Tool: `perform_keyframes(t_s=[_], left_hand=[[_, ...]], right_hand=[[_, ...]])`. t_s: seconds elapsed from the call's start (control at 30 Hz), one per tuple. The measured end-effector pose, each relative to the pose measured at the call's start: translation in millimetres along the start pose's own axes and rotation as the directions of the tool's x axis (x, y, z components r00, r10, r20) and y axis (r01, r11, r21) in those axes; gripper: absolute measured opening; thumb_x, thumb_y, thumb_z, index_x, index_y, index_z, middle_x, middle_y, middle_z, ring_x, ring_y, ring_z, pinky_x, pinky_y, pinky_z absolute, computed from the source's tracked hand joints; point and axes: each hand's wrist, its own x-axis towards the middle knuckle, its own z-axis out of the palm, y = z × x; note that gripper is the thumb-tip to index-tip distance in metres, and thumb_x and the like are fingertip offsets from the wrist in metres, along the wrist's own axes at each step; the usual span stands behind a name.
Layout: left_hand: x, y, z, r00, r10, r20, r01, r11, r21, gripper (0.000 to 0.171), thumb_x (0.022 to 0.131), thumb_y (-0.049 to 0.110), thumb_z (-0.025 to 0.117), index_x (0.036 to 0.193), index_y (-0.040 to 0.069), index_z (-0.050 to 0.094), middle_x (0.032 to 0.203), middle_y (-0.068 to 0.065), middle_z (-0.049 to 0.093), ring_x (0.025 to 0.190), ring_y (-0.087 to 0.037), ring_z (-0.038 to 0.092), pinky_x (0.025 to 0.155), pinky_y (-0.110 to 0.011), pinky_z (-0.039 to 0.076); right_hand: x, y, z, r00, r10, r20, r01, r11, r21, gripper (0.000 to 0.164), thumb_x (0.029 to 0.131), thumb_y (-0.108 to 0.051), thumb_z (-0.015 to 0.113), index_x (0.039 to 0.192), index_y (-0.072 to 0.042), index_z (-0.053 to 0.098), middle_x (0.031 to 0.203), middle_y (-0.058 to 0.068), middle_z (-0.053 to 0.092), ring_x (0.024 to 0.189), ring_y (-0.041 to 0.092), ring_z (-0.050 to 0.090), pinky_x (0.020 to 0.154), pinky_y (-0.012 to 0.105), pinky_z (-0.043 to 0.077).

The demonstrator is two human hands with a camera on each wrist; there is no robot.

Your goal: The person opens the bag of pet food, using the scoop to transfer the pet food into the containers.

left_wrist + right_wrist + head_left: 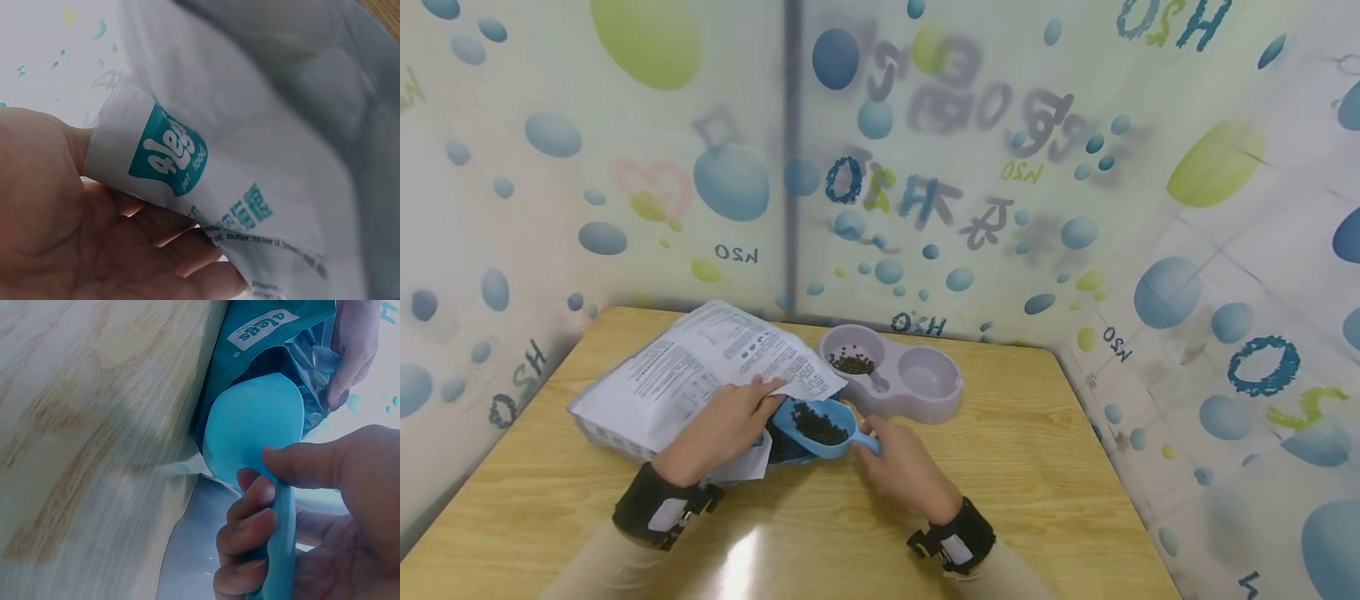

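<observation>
My right hand (pixel 904 468) grips the handle of a blue scoop (pixel 829 452), fingers curled round it and thumb along its top in the right wrist view. Dark brown kibble (pixel 817 423) lies in the scoop, whose front end is at the mouth of a pet food bag (pixel 677 375). This white bag lies on its side, with printed text facing up and a teal label in the left wrist view. Beside the opening, my left hand (pixel 730 421) holds the bag's edge between thumb and fingers, keeping the mouth apart. The bag's inside is mostly hidden.
A pale lilac double pet bowl (pixel 891 398) stands behind the scoop, close to the bag's corner. Some kibble (pixel 852 362) sits in its left compartment. The wooden table (pixel 1015 467) meets printed walls (pixel 880 275) at its back and right edges.
</observation>
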Motion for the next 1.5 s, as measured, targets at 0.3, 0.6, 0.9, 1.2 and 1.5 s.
perform_keyframes(t_s=[0.3, 0.6, 0.9, 1.2, 1.5], left_hand=[[-0.2, 0.2, 0.7, 1.000, 0.001, 0.006, -0.001, 1.000, 0.002, 0.052, 0.125, 0.027, 0.048, 0.167, 0.000, 0.061, 0.178, -0.040, 0.039, 0.087, -0.023, 0.070, 0.062, -0.032, 0.039], [-0.2, 0.5, -1.5, 1.000, 0.008, 0.002, -0.008, 0.999, 0.032, 0.051, 0.125, 0.029, 0.048, 0.166, 0.001, 0.062, 0.177, -0.039, 0.043, 0.124, -0.036, 0.073, 0.080, -0.042, 0.055], [0.4, 0.2, 1.0, 0.999, 0.024, -0.021, -0.023, 0.998, 0.057, 0.050, 0.125, 0.027, 0.050, 0.164, 0.001, 0.065, 0.174, -0.038, 0.048, 0.130, -0.036, 0.072, 0.101, -0.051, 0.057], [0.1, -0.3, 0.9, 1.000, 0.014, -0.011, -0.014, 0.999, 0.039, 0.050, 0.125, 0.029, 0.049, 0.165, 0.002, 0.064, 0.176, -0.039, 0.045, 0.124, -0.036, 0.073, 0.080, -0.042, 0.055], [-0.6, 0.4, 0.4, 1.000, 0.010, -0.010, -0.009, 0.999, 0.034, 0.051, 0.125, 0.029, 0.048, 0.166, 0.002, 0.063, 0.176, -0.040, 0.043, 0.121, -0.039, 0.076, 0.079, -0.044, 0.057]], right_hand=[[-4.9, 3.3, -5.6, 1.000, -0.008, -0.016, 0.008, 1.000, -0.004, 0.009, 0.111, -0.021, 0.080, 0.111, -0.016, 0.073, 0.091, -0.002, 0.066, 0.081, 0.012, 0.060, 0.070, 0.027, 0.049], [-9.4, 9.3, -11.3, 1.000, -0.016, -0.008, 0.016, 1.000, 0.002, 0.011, 0.110, -0.021, 0.081, 0.107, -0.016, 0.072, 0.087, -0.004, 0.061, 0.079, 0.010, 0.057, 0.069, 0.025, 0.047], [-13.5, 16.1, -13.2, 0.999, -0.039, -0.009, 0.038, 0.999, -0.016, 0.010, 0.111, -0.021, 0.081, 0.108, -0.016, 0.073, 0.091, -0.005, 0.064, 0.083, 0.011, 0.059, 0.074, 0.027, 0.048], [-17.4, 21.7, -19.2, 0.997, -0.071, -0.038, 0.070, 0.997, -0.030, 0.007, 0.110, -0.018, 0.081, 0.110, -0.016, 0.075, 0.101, -0.004, 0.074, 0.090, 0.010, 0.063, 0.085, 0.031, 0.058], [-20.3, 29.4, -32.1, 0.996, -0.070, -0.046, 0.070, 0.998, 0.005, 0.009, 0.110, -0.017, 0.081, 0.106, -0.019, 0.074, 0.097, -0.003, 0.069, 0.087, 0.013, 0.062, 0.081, 0.028, 0.052]])
